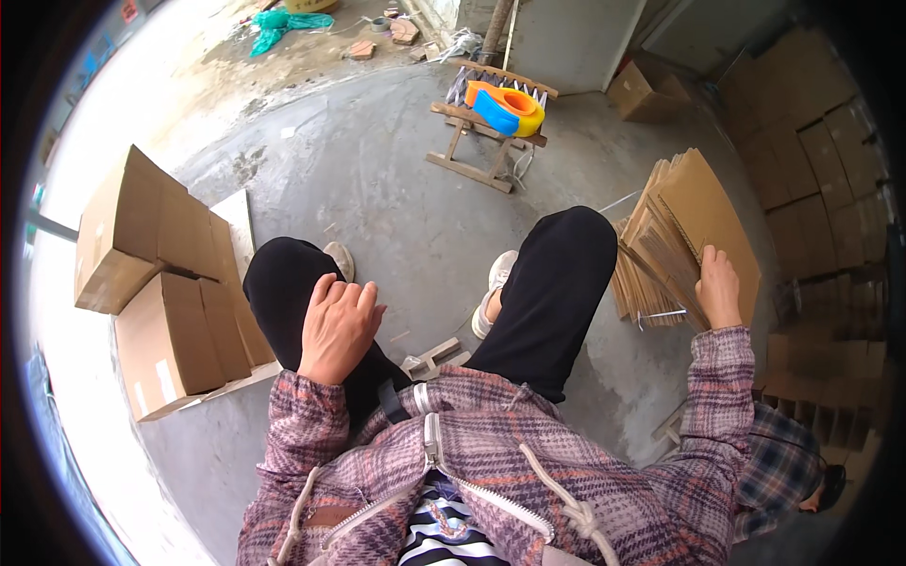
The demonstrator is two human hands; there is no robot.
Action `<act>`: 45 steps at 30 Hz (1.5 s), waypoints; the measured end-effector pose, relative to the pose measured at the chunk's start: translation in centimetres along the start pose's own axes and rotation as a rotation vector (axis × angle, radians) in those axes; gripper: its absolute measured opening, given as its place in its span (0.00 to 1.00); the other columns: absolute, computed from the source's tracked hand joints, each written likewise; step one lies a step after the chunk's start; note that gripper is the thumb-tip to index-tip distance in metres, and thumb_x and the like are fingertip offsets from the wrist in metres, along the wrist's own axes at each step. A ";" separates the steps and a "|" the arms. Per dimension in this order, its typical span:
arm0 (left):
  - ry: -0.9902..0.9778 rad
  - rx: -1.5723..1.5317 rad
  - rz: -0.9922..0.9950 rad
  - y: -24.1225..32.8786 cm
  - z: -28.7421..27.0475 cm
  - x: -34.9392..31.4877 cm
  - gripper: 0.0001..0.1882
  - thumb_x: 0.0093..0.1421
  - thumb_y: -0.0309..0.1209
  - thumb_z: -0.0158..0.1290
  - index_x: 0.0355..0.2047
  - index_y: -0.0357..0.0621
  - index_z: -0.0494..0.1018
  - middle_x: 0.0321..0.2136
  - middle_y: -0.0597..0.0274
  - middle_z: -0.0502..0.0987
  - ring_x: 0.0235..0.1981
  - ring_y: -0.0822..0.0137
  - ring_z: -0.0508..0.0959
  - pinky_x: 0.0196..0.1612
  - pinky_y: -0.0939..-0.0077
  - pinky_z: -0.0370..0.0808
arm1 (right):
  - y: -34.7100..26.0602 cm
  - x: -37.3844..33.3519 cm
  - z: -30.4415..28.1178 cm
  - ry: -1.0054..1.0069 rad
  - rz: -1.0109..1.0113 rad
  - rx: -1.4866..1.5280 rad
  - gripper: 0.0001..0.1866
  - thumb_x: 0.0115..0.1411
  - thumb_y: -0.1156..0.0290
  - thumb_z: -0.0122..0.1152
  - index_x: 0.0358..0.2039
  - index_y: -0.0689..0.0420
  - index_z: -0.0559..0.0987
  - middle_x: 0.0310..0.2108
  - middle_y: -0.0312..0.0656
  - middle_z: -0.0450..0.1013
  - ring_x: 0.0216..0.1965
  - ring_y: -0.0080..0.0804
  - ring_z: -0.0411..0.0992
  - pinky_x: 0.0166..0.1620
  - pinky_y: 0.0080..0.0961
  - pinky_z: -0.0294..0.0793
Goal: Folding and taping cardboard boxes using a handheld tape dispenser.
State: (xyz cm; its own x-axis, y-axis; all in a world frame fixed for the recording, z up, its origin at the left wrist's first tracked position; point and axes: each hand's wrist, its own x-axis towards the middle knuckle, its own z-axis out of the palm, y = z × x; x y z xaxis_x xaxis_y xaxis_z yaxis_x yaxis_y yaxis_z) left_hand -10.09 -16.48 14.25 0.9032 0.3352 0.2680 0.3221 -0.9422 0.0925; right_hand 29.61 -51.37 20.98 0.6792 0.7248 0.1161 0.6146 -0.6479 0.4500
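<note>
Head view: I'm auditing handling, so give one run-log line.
left hand: empty, by knee; right hand: holding flattened carton; tape dispenser: on wooden stool

Daylight floods in from my left and burns the ground [200, 87] there to white glare, while the boxes [788, 170] stacked at my right sit dim and straight edges bend toward a dark, blurry rim.

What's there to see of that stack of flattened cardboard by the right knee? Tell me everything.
The stack of flattened cardboard is brown, its many thin sheets leaning and unevenly fanned. It stands on the grey floor, right of the right knee. A pale strap crosses its lower part. The right hand touches the top sheet, fingers curled at its edge; the thumb is hidden.
</note>
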 end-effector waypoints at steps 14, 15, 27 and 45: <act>0.044 -0.339 -0.032 1.7 -1.0 -0.6 0.24 0.52 0.34 0.57 0.48 0.41 0.67 0.45 0.53 0.70 0.46 0.57 0.71 0.52 0.62 0.64 | 3.0 -2.9 4.2 0.279 0.285 0.092 0.27 0.53 0.79 0.56 0.55 0.57 0.66 0.53 0.45 0.66 0.53 0.42 0.64 0.53 0.34 0.65; 0.076 -0.418 -0.045 2.4 -1.1 -0.5 0.27 0.52 0.34 0.57 0.51 0.41 0.64 0.48 0.51 0.68 0.46 0.55 0.70 0.51 0.64 0.66 | 3.9 -2.4 2.0 0.387 0.299 0.133 0.21 0.57 0.77 0.53 0.52 0.58 0.69 0.50 0.46 0.69 0.51 0.44 0.66 0.52 0.34 0.66; 0.905 -1.090 -0.159 0.0 -6.2 1.8 0.54 0.47 0.45 0.64 0.64 0.41 0.41 0.63 0.47 0.45 0.60 0.49 0.57 0.54 0.58 0.64 | -24.0 5.7 -21.8 0.334 -0.914 0.765 0.17 0.53 0.77 0.54 0.46 0.64 0.73 0.42 0.52 0.72 0.43 0.49 0.71 0.46 0.33 0.71; 0.460 -1.074 -1.133 -13.0 16.7 -0.4 0.52 0.43 0.59 0.60 0.56 0.30 0.56 0.53 0.39 0.62 0.56 0.50 0.63 0.58 0.61 0.61 | -45.2 9.6 -0.5 -0.431 -0.888 0.981 0.16 0.63 0.66 0.47 0.46 0.61 0.72 0.39 0.54 0.72 0.43 0.50 0.70 0.45 0.35 0.69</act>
State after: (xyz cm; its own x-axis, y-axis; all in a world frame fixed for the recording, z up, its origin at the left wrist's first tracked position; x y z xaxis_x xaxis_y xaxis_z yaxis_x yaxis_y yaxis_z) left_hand -9.91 -4.29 -3.12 0.1345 0.9763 -0.1695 0.2129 0.1386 0.9672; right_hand 8.08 -15.00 2.20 -0.1234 0.9635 -0.2375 0.8060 -0.0423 -0.5904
